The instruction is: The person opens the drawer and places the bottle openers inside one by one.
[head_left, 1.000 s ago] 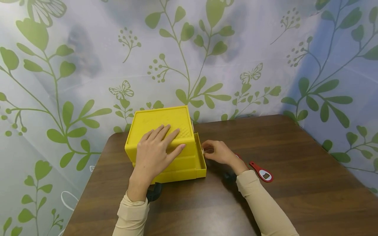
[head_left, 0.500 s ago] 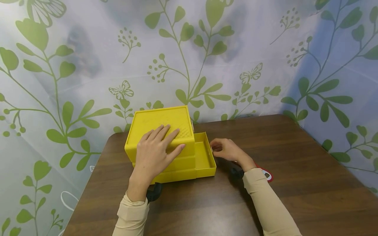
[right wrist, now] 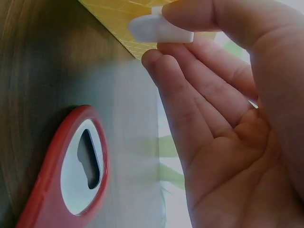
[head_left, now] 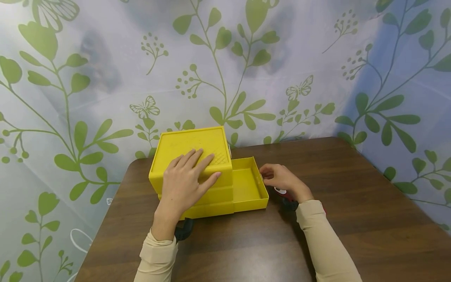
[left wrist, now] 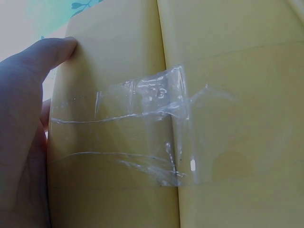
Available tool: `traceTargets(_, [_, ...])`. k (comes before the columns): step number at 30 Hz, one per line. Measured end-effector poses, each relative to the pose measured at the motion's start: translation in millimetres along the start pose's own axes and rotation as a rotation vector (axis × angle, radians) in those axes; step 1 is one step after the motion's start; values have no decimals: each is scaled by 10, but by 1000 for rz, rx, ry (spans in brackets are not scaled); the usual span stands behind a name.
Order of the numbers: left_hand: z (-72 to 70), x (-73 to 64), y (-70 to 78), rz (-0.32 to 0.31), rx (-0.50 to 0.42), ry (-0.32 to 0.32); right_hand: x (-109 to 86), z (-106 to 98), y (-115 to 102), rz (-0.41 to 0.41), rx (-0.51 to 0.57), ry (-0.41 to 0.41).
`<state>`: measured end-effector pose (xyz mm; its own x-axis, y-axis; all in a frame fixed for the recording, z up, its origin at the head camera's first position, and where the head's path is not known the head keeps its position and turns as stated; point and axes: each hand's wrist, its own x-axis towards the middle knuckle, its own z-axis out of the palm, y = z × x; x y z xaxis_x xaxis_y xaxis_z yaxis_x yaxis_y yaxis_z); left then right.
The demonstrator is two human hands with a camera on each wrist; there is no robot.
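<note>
A yellow drawer unit stands on the table with its lowest drawer pulled out to the right. Flat on the unit's top lies my left hand, fingers spread over the front edge. In the left wrist view the thumb presses along the yellow side, which carries clear tape. My right hand pinches the drawer's white knob between thumb and fingers. Below that hand, a red bottle opener with a metal plate lies on the table.
The brown wooden table runs to a leaf-patterned curtain behind and at both sides. A bit of red shows beside the right sleeve, mostly covered by it. A white cable hangs at the left.
My right hand has moved right, drawing the drawer further out of the unit. The left hand has stayed on top, and the right sleeve now covers most of the bottle opener at the right.
</note>
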<state>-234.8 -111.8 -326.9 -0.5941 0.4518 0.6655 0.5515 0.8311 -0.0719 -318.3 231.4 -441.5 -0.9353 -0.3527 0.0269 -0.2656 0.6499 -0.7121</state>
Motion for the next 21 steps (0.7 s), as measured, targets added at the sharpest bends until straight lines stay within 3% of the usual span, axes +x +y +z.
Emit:
traceTargets(9, [32,2,-14,12,-4,29,-6,-14,6,14,4,-7])
traceTargets(21, [32,3,-22,14,-7,25,-34,-79,-61,-36,-13,11])
